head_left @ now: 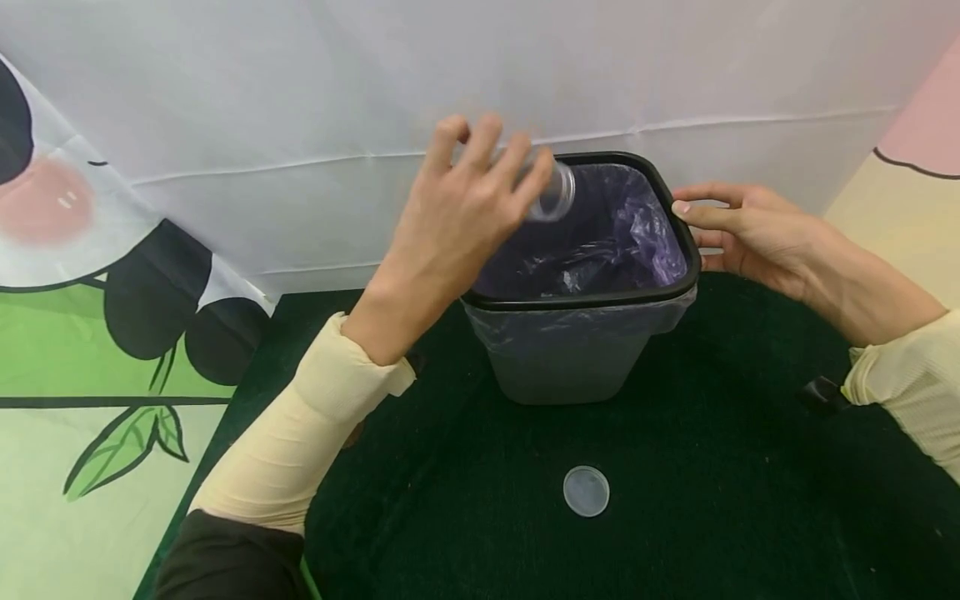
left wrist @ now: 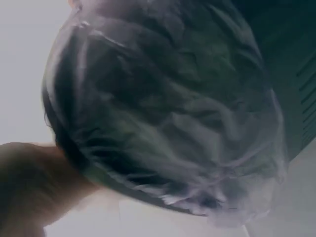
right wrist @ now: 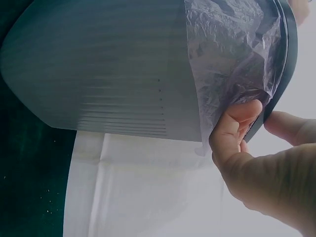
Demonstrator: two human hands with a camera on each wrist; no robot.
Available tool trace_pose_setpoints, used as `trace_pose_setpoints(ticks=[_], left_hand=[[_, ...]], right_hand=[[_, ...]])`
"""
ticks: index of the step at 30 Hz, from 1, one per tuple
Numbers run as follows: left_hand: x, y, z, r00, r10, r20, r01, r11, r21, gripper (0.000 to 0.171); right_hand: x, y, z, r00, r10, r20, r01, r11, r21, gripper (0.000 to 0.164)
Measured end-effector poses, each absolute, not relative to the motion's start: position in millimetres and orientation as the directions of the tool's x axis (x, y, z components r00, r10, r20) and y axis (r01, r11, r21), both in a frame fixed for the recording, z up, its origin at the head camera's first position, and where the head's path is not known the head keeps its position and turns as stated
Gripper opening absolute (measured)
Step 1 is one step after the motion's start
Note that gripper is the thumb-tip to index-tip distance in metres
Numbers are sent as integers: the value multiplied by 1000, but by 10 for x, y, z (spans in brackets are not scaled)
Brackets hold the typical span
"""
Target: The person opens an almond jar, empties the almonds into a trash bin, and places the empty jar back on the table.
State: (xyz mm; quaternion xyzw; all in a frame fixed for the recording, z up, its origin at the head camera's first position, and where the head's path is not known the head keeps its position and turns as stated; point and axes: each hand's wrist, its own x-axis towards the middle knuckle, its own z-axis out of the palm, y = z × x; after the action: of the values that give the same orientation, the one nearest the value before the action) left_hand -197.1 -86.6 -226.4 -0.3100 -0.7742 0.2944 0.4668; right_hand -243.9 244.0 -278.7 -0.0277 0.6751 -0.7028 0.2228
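Note:
A grey trash bin point(head_left: 562, 358) stands on the dark green surface, with a thin purple plastic bag point(head_left: 645, 225) lining it and folded over its black rim. Over the bin's left side, my left hand point(head_left: 468, 208) holds a clear round plastic container point(head_left: 557, 196), partly hidden behind the curled fingers and blurred. At the opposite side, my right hand point(head_left: 757, 237) pinches the rim, thumb on top and fingers below. The right wrist view shows those fingers point(right wrist: 232, 128) against the overhanging bag. Dim and blurred, the left wrist view is mostly filled by the bag point(left wrist: 173, 113).
A small round translucent lid point(head_left: 587, 492) lies on the green cloth point(head_left: 465, 517) in front of the bin. Behind the bin hangs a white sheet point(head_left: 300, 100). At the left is a printed cartoon backdrop point(head_left: 112, 333).

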Motion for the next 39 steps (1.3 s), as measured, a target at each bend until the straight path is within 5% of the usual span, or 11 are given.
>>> trace_pose_setpoints(ticks=[4, 16, 26, 32, 39], left_hand=[[-1944, -873, -2270, -503, 808, 306, 444, 546, -710, 47], [-1925, -895, -2250, -536, 773, 341, 454, 604, -655, 46], [-1872, -873, -2209, -590, 742, 319, 547, 658, -518, 68], [-1857, -858, -2170, -685, 669, 286, 478, 711, -516, 66], [-1855, -839, -2197, -710, 580, 399, 278, 752, -598, 27]], right_hand=[[-2445, 2441, -2785, -898, -351, -264, 281, 5, -960, 45], [-2476, 2425, -2787, -897, -348, -273, 286, 16, -958, 49], [-2472, 2427, -2786, -898, -349, -269, 290, -6, -957, 47], [-2475, 2435, -2794, -898, -345, -272, 290, -1, -957, 47], [-2476, 2425, -2794, -898, -346, -272, 285, 13, -958, 47]])
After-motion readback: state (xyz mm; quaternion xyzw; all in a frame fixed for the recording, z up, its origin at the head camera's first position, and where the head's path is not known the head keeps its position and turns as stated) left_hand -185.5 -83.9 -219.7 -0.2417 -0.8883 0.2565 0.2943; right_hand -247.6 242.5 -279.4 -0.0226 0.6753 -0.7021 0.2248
